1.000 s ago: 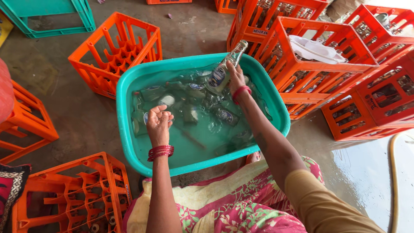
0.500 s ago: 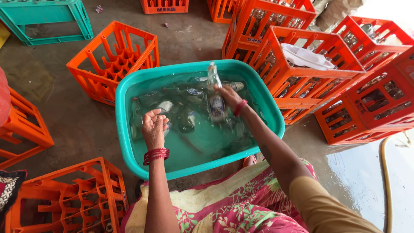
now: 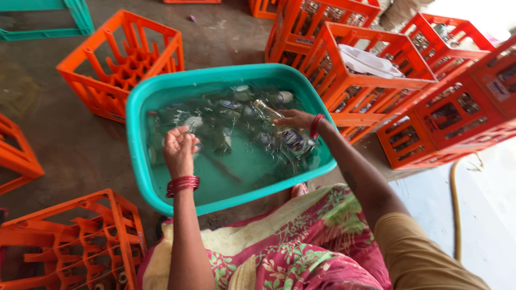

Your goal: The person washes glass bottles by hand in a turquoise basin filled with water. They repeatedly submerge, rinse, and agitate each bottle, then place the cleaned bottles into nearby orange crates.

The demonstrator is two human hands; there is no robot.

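Head camera, looking straight down at a person seated on the floor, a pink floral cloth across the lap. Directly in front sits a teal plastic tub filled with water, and many clear glass bottles lie sunk in it, mostly along the far side.

The right hand reaches in from the right, red bangles on the wrist, and its fingers are closed around a clear glass bottle. That bottle lies tilted in the water near the tub's right wall — its neck points up and to the left, just breaking the surface, while its labelled body slants down toward the right under the hand.

The left hand hovers over the left half of the tub, also wearing red bangles. Its fingers are curled loosely inward; whether anything is held between them cannot be told. It is well apart from the right hand.

Around the tub, on a wet concrete floor, stand orange plastic bottle crates — one behind the tub at left, one at lower left, several stacked at upper right. A white cloth lies on one crate at right. A hose curves along the floor at right.
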